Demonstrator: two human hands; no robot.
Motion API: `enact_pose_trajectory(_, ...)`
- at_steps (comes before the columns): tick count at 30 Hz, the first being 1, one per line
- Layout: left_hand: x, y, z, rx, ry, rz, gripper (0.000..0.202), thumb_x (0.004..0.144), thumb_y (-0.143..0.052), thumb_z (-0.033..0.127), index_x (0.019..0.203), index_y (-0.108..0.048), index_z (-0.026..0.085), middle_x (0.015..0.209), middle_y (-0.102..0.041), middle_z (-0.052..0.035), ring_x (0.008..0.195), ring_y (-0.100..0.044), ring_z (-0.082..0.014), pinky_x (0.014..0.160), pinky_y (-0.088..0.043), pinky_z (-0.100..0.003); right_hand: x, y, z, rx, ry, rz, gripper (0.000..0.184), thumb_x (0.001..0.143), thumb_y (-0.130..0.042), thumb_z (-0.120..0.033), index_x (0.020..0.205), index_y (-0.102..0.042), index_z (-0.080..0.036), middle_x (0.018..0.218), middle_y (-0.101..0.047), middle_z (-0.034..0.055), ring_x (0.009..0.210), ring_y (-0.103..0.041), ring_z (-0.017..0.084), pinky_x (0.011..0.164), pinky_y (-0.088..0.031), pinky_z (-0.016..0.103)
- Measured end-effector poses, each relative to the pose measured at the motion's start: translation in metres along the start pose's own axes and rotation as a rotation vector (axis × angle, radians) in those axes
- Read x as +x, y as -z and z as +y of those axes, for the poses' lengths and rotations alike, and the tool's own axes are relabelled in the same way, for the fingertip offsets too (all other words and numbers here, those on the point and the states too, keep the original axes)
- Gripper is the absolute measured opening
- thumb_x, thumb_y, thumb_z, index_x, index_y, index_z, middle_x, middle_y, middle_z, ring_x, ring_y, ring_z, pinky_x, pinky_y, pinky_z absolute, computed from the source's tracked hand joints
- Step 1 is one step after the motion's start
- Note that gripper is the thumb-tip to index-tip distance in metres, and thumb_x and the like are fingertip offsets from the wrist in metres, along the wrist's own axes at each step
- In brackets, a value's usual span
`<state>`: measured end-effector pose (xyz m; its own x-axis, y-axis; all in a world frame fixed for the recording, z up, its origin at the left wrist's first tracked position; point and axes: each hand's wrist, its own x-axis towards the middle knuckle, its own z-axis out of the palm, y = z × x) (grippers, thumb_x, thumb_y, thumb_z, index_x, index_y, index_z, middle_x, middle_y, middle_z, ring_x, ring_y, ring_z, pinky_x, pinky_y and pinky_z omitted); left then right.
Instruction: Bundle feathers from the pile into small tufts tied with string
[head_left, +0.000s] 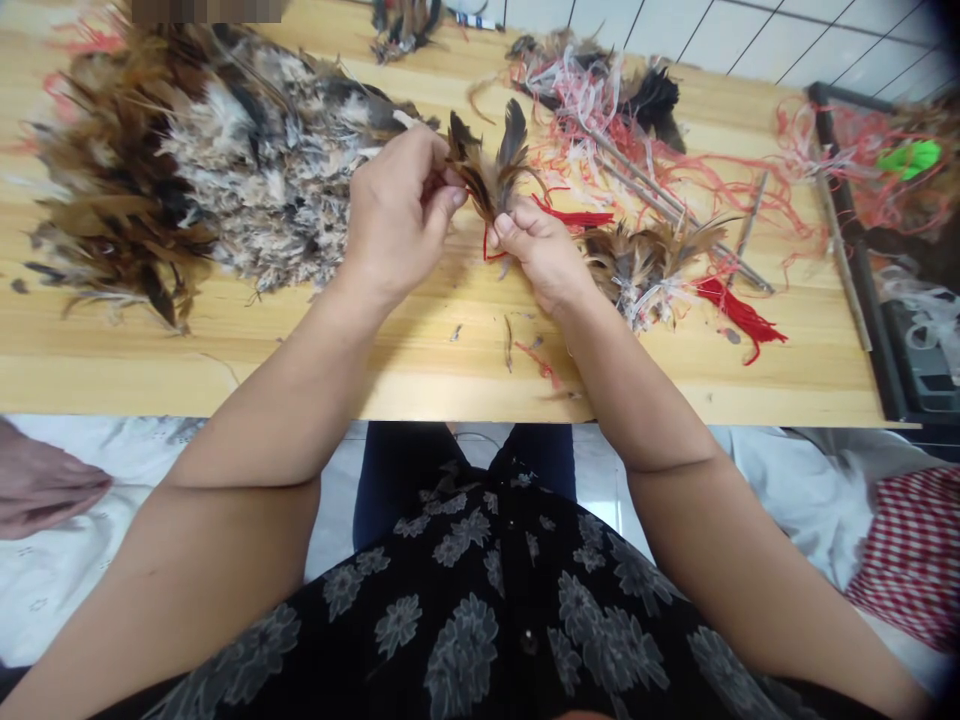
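Note:
My right hand [544, 250] pinches a small bunch of brown and black feathers [491, 165] at its base, tips pointing up and away from me. Beside it, my left hand [401, 205] is closed, thumb against fingers, close to the left edge of the bunch. What those fingers hold, if anything, is hidden. A red string [486, 243] hangs by the base of the bunch, and more red strands [581, 215] lie behind my right hand. Left of my left hand spreads a big pile of grey, fluffy-based feathers [277, 170].
Brown feathers [112, 150] heap at the far left of the wooden table [450, 380]. Tangled pink and white ribbon [577, 100] and thin sticks [667, 195] lie at the back right. Tied feather bunches [645, 265] and a red tassel [742, 315] sit near a black-rimmed tray [862, 260].

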<state>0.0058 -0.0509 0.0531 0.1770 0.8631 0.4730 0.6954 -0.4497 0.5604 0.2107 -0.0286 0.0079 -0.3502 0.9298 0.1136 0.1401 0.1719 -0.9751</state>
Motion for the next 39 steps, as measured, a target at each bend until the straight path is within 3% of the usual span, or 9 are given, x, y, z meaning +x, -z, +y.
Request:
enact_pose_trajectory(4, 0.001, -0.002, -0.005, -0.014, -0.057, 0.122, 0.019, 0.098, -0.067, 0.018, 0.098, -0.051, 0.027, 0.103, -0.068, -0.0053, 0.098, -0.063, -0.0248, 0.094, -0.05, -0.041, -0.003, -0.006, -0.005, 0.087, -0.041, -0.002, 0.054, 0.106, -0.076, -0.062, 0.078, -0.056, -0.021, 0.085, -0.061, 0.0, 0.088, -0.06, 0.012, 0.088, -0.06, 0.024)
enact_pose_trajectory(11, 0.0, 0.001, -0.004, -0.004, -0.065, 0.108, 0.019, 0.096, -0.067, 0.015, 0.099, -0.053, 0.027, 0.104, -0.069, -0.0075, 0.102, -0.065, -0.0287, 0.097, -0.05, -0.045, -0.001, -0.009, -0.008, 0.173, -0.15, -0.017, 0.05, 0.107, -0.076, -0.055, 0.078, -0.053, -0.022, 0.079, -0.061, -0.0019, 0.07, -0.049, 0.009, 0.063, -0.046, 0.02)
enact_pose_trajectory(16, 0.001, 0.003, -0.012, 0.064, -0.039, 0.146, 0.017, 0.098, -0.067, 0.011, 0.107, -0.062, 0.025, 0.112, -0.073, -0.0071, 0.109, -0.064, -0.0278, 0.106, -0.049, -0.046, 0.001, -0.002, -0.01, 0.207, -0.155, 0.024, 0.045, 0.113, -0.069, -0.045, 0.079, -0.049, -0.022, 0.086, -0.058, -0.0006, 0.077, -0.052, 0.01, 0.07, -0.048, 0.021)
enact_pose_trajectory(21, 0.001, 0.005, -0.013, 0.148, -0.05, 0.116, 0.016, 0.104, -0.062, 0.012, 0.104, -0.07, 0.025, 0.114, -0.078, -0.0072, 0.109, -0.067, -0.0264, 0.104, -0.052, -0.045, 0.007, 0.0, 0.001, 0.164, -0.13, 0.056, 0.057, 0.108, -0.074, -0.062, 0.079, -0.042, -0.025, 0.084, -0.052, 0.0004, 0.085, -0.058, 0.013, 0.07, -0.05, 0.025)
enact_pose_trajectory(26, -0.004, -0.004, 0.002, 0.0, -0.028, 0.115, 0.01, 0.103, -0.064, 0.02, 0.096, -0.068, 0.026, 0.104, -0.078, -0.0056, 0.102, -0.069, -0.0259, 0.098, -0.055, -0.044, 0.019, -0.002, 0.021, 0.146, 0.014, -0.037, 0.061, 0.114, -0.06, -0.068, 0.078, -0.039, -0.024, 0.077, -0.046, -0.0021, 0.092, -0.06, 0.009, 0.088, -0.053, 0.024)
enact_pose_trajectory(29, -0.004, -0.013, 0.002, -0.188, 0.008, 0.104, 0.013, 0.11, -0.067, 0.035, 0.101, -0.066, 0.026, 0.104, -0.077, -0.003, 0.094, -0.066, -0.0214, 0.091, -0.055, -0.038, 0.016, -0.005, 0.018, 0.161, 0.001, -0.058, 0.056, 0.115, -0.062, -0.059, 0.077, -0.042, -0.024, 0.074, -0.047, -0.0031, 0.087, -0.058, 0.009, 0.086, -0.053, 0.024)
enact_pose_trajectory(33, -0.002, -0.021, -0.01, -0.287, -0.046, 0.173, 0.027, 0.114, -0.068, 0.048, 0.106, -0.061, 0.023, 0.103, -0.072, -0.0021, 0.091, -0.062, -0.0181, 0.085, -0.052, -0.034, -0.001, -0.008, -0.003, 0.253, -0.119, -0.08, 0.043, 0.111, -0.072, -0.04, 0.078, -0.052, -0.022, 0.08, -0.058, -0.0022, 0.077, -0.055, 0.01, 0.07, -0.05, 0.022)
enact_pose_trajectory(39, 0.0, -0.019, -0.022, -0.235, -0.115, 0.208, 0.009, 0.114, -0.059, 0.022, 0.106, -0.055, 0.023, 0.103, -0.064, -0.0028, 0.092, -0.058, -0.0185, 0.085, -0.047, -0.034, -0.006, -0.012, -0.021, 0.379, -0.203, -0.053, 0.041, 0.114, -0.067, -0.03, 0.076, -0.052, -0.021, 0.086, -0.068, -0.0005, 0.074, -0.058, 0.008, 0.07, -0.049, 0.019)
